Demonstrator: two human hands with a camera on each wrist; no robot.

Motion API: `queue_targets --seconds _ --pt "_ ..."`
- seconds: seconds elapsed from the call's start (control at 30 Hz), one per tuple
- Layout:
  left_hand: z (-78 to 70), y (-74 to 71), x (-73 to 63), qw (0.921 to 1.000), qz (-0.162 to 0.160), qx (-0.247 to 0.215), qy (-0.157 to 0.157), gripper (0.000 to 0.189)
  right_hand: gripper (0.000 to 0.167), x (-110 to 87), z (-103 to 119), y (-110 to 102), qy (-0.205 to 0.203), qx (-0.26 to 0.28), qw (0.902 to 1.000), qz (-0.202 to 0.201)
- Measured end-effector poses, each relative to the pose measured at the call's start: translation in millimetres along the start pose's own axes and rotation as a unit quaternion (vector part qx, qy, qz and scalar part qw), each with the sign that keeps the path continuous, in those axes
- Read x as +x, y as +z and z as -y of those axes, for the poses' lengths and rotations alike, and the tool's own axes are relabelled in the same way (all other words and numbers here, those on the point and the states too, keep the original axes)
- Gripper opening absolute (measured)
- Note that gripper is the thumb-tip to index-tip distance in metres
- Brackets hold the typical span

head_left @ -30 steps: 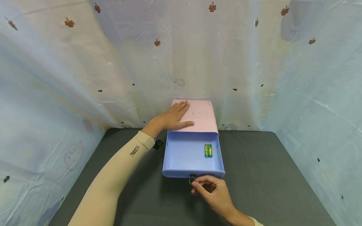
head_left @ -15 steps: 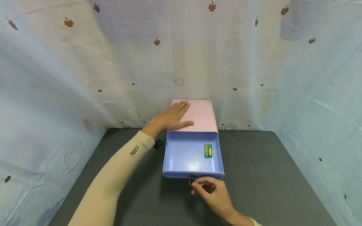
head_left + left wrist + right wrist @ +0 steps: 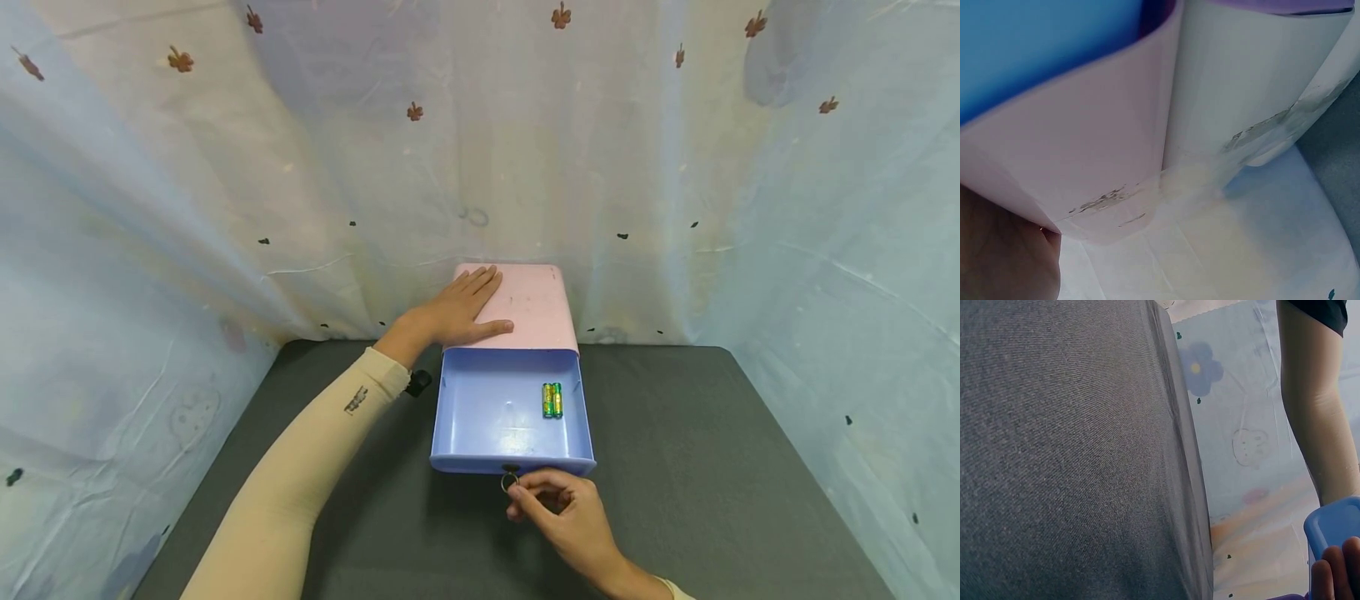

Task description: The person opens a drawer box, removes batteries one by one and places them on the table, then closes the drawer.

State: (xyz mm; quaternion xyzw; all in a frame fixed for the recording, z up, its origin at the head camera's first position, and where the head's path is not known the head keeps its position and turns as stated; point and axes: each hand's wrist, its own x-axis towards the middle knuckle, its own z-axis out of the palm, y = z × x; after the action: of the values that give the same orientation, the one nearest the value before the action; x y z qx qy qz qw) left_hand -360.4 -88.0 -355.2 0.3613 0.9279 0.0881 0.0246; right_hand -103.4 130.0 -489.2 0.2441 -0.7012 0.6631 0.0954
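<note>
A pink drawer unit (image 3: pixel 536 308) stands at the back of the table, its blue drawer (image 3: pixel 480 408) pulled out toward me. Two green batteries (image 3: pixel 552 401) lie side by side in the drawer's right part. My left hand (image 3: pixel 468 310) rests flat on the pink top with its fingers spread. At the drawer's front, my right hand (image 3: pixel 566 517) pinches the metal ring pull (image 3: pixel 510 481) between thumb and forefinger. In the right wrist view, curled fingers (image 3: pixel 1335 575) show against the blue drawer front (image 3: pixel 1335 525). The left wrist view shows the pink side wall (image 3: pixel 1085 144) close up.
Beside the pink wall in the left wrist view is a white casing (image 3: pixel 1229 81) with a purple edge (image 3: pixel 1291 5); clear tape crosses both. Dark grey cloth covers the table (image 3: pixel 690 450). Patterned curtains (image 3: pixel 480 167) hang behind it and at both sides.
</note>
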Motion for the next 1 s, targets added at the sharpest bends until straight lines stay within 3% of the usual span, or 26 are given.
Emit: queue_targets --seconds 0.2,0.43,0.63,0.87,1.0 --pt "-0.1 0.1 0.6 1.0000 0.000 -0.001 0.000 0.104 0.013 -0.6 1.3 0.3 0.014 0.001 0.9999 -0.003" --pt "-0.9 -0.7 -0.1 1.0000 -0.001 0.002 0.001 0.105 0.012 -0.6 -0.9 0.5 -0.015 0.002 0.9999 0.002" --pt "-0.9 -2.2 -0.5 1.0000 0.000 0.002 0.002 0.104 0.013 -2.0 1.3 0.2 0.008 0.003 1.0000 0.000" --pt "-1.9 -3.2 -0.1 1.0000 0.005 0.004 0.003 0.103 0.014 -4.9 -1.3 0.0 -0.020 0.012 0.9997 0.008" --pt "-1.8 -3.0 0.2 1.0000 0.006 0.006 0.003 0.104 0.015 -6.3 -1.8 -0.2 -0.015 0.019 0.9996 0.012"
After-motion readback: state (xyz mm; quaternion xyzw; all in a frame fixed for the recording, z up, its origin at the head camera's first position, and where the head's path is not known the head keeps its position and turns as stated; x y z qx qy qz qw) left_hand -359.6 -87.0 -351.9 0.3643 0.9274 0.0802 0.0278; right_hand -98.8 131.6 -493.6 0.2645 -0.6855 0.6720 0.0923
